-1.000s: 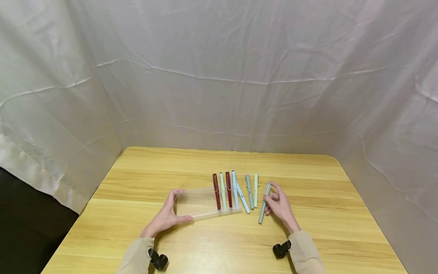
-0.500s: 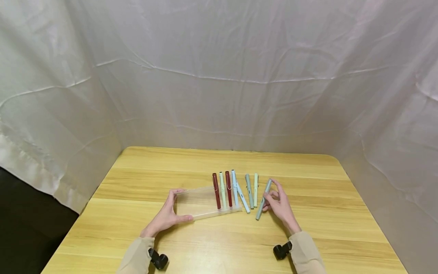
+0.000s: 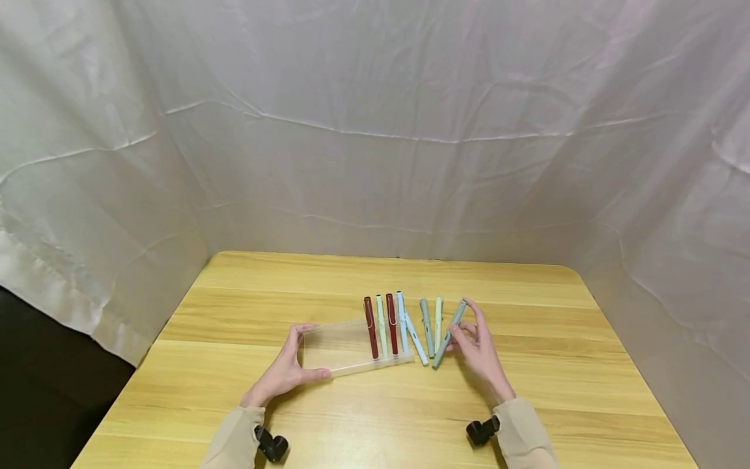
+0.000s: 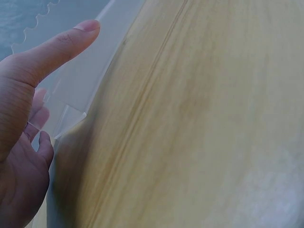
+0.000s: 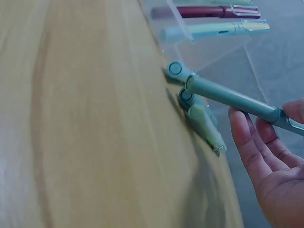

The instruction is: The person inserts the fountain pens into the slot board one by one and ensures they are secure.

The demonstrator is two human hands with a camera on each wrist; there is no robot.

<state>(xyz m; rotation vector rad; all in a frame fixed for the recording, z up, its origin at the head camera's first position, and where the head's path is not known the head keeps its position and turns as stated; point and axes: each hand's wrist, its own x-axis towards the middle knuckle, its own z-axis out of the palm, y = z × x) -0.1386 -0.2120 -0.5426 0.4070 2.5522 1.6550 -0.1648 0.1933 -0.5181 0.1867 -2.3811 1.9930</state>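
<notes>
My left hand [image 3: 287,366] grips the left end of a clear plastic pen tray [image 3: 346,369], thumb along the near edge and fingers at the far side. In the left wrist view its thumb lies over the tray's clear wall [image 4: 97,61]. At the tray's right end lie a dark red pen [image 3: 372,329], a light green pen [image 3: 381,326], another dark red pen [image 3: 392,326] and a light blue pen [image 3: 401,319]. My right hand [image 3: 484,361] pinches a grey-green pen [image 3: 451,332] near its clip end; the pen slants above the table, its other end pointing toward me.
Between tray and right hand lie a loose light blue pen [image 3: 417,341], a second grey-green pen [image 3: 427,326] and a light green pen [image 3: 438,319]. The wooden table [image 3: 375,423] meets a pale curtain [image 3: 375,182] behind and at both sides.
The grey-green pen in my right hand has tilted further, its near end shifting left and away from me, closer to the loose pens. My left hand and the tray have stayed still.
</notes>
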